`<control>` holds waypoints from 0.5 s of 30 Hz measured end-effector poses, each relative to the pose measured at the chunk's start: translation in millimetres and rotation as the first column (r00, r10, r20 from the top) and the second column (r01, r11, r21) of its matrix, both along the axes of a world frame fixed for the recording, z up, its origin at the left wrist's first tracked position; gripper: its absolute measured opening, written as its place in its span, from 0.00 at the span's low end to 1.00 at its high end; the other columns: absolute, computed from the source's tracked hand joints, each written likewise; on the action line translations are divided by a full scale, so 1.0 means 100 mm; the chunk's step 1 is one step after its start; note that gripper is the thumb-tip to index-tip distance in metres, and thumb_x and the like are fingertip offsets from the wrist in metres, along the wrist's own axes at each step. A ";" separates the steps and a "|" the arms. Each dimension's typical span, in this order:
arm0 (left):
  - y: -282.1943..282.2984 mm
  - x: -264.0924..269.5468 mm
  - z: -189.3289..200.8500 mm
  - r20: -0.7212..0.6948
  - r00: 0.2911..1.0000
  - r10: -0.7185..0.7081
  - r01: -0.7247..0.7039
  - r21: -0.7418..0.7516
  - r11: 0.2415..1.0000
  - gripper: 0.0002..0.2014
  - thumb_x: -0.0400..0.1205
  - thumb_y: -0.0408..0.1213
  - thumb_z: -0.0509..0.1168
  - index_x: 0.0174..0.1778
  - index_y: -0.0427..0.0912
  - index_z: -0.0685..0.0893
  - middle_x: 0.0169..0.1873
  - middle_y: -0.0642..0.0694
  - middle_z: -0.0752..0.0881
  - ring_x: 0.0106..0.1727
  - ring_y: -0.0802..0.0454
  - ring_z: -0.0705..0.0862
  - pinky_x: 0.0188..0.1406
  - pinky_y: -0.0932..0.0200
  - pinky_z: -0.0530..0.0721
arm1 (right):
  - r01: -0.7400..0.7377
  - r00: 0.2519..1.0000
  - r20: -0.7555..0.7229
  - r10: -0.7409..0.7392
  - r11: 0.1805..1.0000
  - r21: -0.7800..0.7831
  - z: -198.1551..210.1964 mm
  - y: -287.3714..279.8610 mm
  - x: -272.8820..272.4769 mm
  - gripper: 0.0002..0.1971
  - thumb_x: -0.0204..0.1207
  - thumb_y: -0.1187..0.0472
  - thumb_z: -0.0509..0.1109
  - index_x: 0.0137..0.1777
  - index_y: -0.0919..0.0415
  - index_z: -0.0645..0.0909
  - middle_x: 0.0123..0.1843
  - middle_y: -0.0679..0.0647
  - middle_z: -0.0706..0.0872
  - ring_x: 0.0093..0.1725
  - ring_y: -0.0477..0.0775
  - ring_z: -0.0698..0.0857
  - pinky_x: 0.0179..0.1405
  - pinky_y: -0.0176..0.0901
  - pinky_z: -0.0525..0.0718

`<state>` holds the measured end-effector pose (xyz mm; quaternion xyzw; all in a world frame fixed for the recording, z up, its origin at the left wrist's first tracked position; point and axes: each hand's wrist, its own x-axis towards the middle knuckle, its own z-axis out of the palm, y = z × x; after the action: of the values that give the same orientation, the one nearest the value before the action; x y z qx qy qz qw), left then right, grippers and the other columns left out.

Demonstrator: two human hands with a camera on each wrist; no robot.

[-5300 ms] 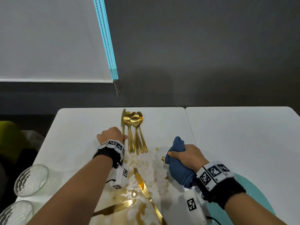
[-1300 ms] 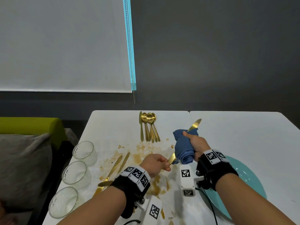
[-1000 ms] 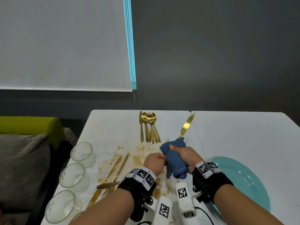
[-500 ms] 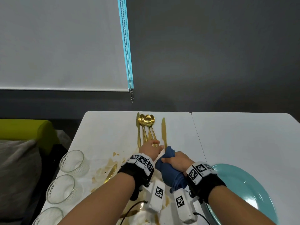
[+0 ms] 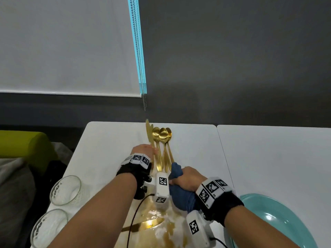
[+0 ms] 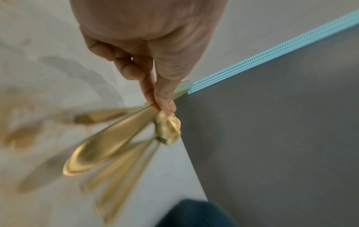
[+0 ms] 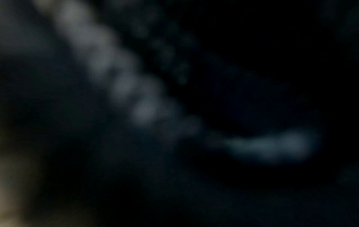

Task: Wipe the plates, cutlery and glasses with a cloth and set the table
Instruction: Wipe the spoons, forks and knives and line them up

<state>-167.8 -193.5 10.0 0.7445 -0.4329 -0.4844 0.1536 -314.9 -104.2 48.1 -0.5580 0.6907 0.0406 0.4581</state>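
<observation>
My left hand (image 5: 149,150) pinches a gold knife (image 5: 148,130) between thumb and finger at the far middle of the white table (image 5: 107,144). Its blade points away, just left of three gold spoons (image 5: 162,135) and over another knife lying there. In the left wrist view the fingertips (image 6: 165,106) clamp the knife (image 6: 101,147) near the spoon bowls (image 6: 168,130). My right hand (image 5: 184,179) grips a bunched blue cloth (image 5: 180,197) near the spoon handles. The right wrist view is dark and blurred.
Brown spill stains (image 5: 166,230) cover the near table, with one more gold knife (image 5: 145,225) lying in them. Two glasses (image 5: 66,190) (image 5: 48,228) stand along the left edge. A teal plate (image 5: 279,222) sits at the near right. A second white table (image 5: 277,158) adjoins on the right.
My left hand has carried the knife from the right of the spoons over to their left. The right hand with the cloth has stayed near the spoon handles.
</observation>
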 end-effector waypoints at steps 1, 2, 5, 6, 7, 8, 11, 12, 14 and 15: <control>-0.06 0.06 -0.02 0.047 0.998 0.029 -0.029 -0.004 1.000 0.17 0.78 0.41 0.71 0.62 0.40 0.84 0.63 0.43 0.85 0.65 0.44 0.82 0.64 0.56 0.77 | 0.018 1.000 -0.003 -0.018 0.999 0.026 0.02 0.00 -0.03 0.24 0.79 0.50 0.65 0.68 0.68 0.74 0.66 0.63 0.80 0.64 0.59 0.80 0.62 0.44 0.76; -0.13 0.12 -0.07 0.122 0.992 0.037 -0.039 0.013 0.999 0.17 0.77 0.42 0.72 0.61 0.41 0.85 0.62 0.43 0.85 0.64 0.44 0.82 0.66 0.56 0.78 | 0.011 1.000 -0.014 -0.011 1.000 0.008 -0.05 -0.03 -0.08 0.25 0.79 0.50 0.65 0.68 0.67 0.73 0.66 0.63 0.80 0.66 0.59 0.79 0.65 0.44 0.75; -0.21 0.14 -0.16 0.313 0.949 -0.033 0.017 0.055 0.998 0.17 0.77 0.47 0.72 0.57 0.42 0.87 0.61 0.43 0.85 0.64 0.42 0.82 0.69 0.48 0.77 | 0.081 0.996 -0.035 -0.081 0.997 0.003 -0.05 -0.09 -0.23 0.25 0.79 0.49 0.66 0.67 0.69 0.74 0.65 0.64 0.81 0.66 0.60 0.80 0.65 0.45 0.76; -0.24 0.13 -0.21 0.358 0.932 -0.060 0.037 0.070 0.997 0.17 0.77 0.49 0.71 0.57 0.42 0.87 0.61 0.43 0.85 0.64 0.42 0.81 0.70 0.47 0.76 | 0.083 0.996 -0.039 -0.083 0.997 -0.009 -0.07 -0.11 -0.28 0.25 0.79 0.49 0.66 0.66 0.70 0.75 0.65 0.65 0.82 0.66 0.60 0.80 0.64 0.45 0.77; -0.27 0.13 -0.27 0.398 0.914 -0.082 0.053 0.083 0.995 0.19 0.76 0.50 0.71 0.58 0.42 0.86 0.62 0.44 0.85 0.65 0.42 0.81 0.71 0.46 0.75 | 0.083 0.996 -0.042 -0.083 0.997 -0.006 -0.08 -0.13 -0.34 0.25 0.79 0.50 0.66 0.66 0.70 0.75 0.65 0.65 0.82 0.65 0.60 0.80 0.64 0.45 0.77; -0.30 0.13 -0.32 0.433 0.898 -0.084 0.050 0.088 0.995 0.20 0.76 0.51 0.71 0.58 0.43 0.86 0.62 0.43 0.85 0.65 0.42 0.80 0.71 0.46 0.74 | 0.098 0.994 -0.048 -0.098 0.995 -0.006 -0.09 -0.15 -0.37 0.25 0.79 0.50 0.66 0.66 0.70 0.75 0.64 0.65 0.82 0.65 0.60 0.81 0.63 0.45 0.77; -0.36 0.08 -0.42 0.519 0.852 -0.070 0.021 0.098 0.995 0.20 0.74 0.52 0.72 0.56 0.43 0.85 0.58 0.42 0.85 0.64 0.41 0.80 0.67 0.47 0.70 | 0.136 0.990 -0.045 -0.137 0.991 -0.010 -0.12 -0.18 -0.47 0.24 0.77 0.49 0.68 0.63 0.70 0.77 0.62 0.64 0.83 0.63 0.59 0.82 0.59 0.43 0.79; -0.36 0.04 -0.42 0.543 0.838 -0.062 0.013 0.094 0.995 0.20 0.75 0.53 0.72 0.56 0.42 0.84 0.57 0.41 0.85 0.63 0.41 0.80 0.66 0.48 0.70 | 0.146 0.988 -0.050 -0.146 0.989 -0.017 -0.13 -0.18 -0.48 0.24 0.77 0.49 0.68 0.63 0.70 0.77 0.62 0.64 0.83 0.63 0.60 0.82 0.59 0.43 0.79; -0.36 0.00 -0.45 0.584 0.810 -0.054 0.018 0.068 0.998 0.19 0.75 0.53 0.71 0.53 0.42 0.84 0.55 0.41 0.86 0.61 0.40 0.81 0.64 0.49 0.70 | 0.160 0.986 -0.051 -0.160 0.987 -0.013 -0.15 -0.16 -0.51 0.24 0.78 0.49 0.67 0.63 0.70 0.77 0.62 0.64 0.83 0.63 0.60 0.81 0.60 0.44 0.78; -0.36 -0.01 -0.46 0.592 0.804 -0.053 0.024 0.056 0.998 0.18 0.75 0.53 0.71 0.49 0.42 0.84 0.54 0.41 0.86 0.60 0.40 0.81 0.63 0.49 0.69 | 0.164 0.985 -0.046 -0.165 0.986 -0.013 -0.16 -0.15 -0.52 0.24 0.78 0.49 0.68 0.63 0.70 0.77 0.62 0.64 0.83 0.63 0.60 0.81 0.60 0.44 0.78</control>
<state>-168.7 -229.1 -36.5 0.8530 -0.4631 -0.2402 -0.0160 -367.0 -118.8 31.9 -0.5001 0.7453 0.0126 0.4408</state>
